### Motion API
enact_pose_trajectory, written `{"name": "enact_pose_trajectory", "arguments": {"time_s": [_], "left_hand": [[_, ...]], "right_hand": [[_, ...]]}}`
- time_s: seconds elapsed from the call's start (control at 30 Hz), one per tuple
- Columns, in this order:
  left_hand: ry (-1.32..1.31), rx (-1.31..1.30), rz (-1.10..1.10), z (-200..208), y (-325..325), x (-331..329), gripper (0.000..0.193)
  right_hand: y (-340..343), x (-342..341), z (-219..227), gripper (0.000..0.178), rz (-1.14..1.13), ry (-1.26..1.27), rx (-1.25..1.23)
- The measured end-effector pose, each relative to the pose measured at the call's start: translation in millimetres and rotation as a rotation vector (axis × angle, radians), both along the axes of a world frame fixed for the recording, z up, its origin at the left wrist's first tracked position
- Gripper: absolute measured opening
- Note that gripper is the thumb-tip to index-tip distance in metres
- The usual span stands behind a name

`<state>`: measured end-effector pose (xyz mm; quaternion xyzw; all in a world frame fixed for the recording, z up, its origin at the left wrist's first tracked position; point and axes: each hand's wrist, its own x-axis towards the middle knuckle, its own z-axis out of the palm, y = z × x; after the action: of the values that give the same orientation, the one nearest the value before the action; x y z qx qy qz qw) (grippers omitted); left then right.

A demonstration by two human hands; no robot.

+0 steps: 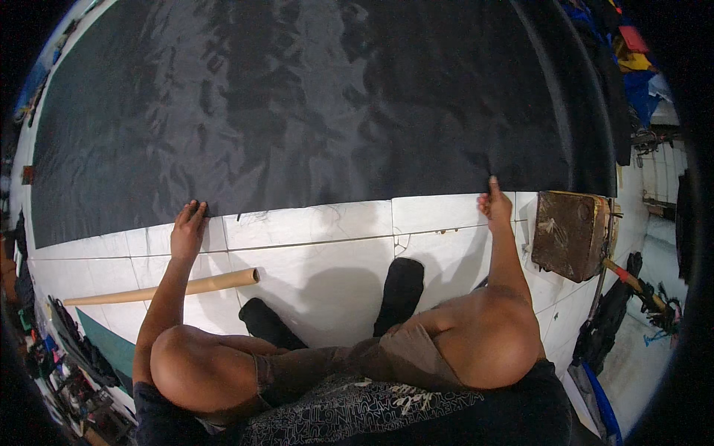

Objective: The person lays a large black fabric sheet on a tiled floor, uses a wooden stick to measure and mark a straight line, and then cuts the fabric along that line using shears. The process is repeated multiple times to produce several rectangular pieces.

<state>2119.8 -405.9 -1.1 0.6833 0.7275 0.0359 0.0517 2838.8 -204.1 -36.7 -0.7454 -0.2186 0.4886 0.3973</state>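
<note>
A wide sheet of black fabric (312,104) lies spread over the white tiled floor, with wrinkles running through its left half. Its near edge runs across in front of me, and a few loose threads hang from it. My left hand (189,229) rests on that edge at the left, fingers stretched out on the cloth. Farther right, my right hand (496,204) pinches the same edge, its fingers curled in and the thumb side up.
A long cardboard tube (201,285) lies on the tiles (320,260) beside my left forearm. Right of my right hand stands a worn brown block-like object (569,234), near the fabric's corner. Coloured cloths (638,89) and clutter line the right side; more clutter lies at lower left.
</note>
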Motion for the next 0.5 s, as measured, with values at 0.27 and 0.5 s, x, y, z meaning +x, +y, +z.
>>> {"name": "enact_pose_trajectory", "arguments": {"time_s": [0.27, 0.5], "left_hand": [[-0.004, 0.007, 0.022, 2, 8, 13, 0.038], [0.014, 0.074, -0.033, 20, 6, 19, 0.036]], "right_hand": [[1, -10, 6, 0.033, 0.106, -0.348, -0.034], [1, -16, -7, 0.032, 0.070, -0.264, -0.030]]}}
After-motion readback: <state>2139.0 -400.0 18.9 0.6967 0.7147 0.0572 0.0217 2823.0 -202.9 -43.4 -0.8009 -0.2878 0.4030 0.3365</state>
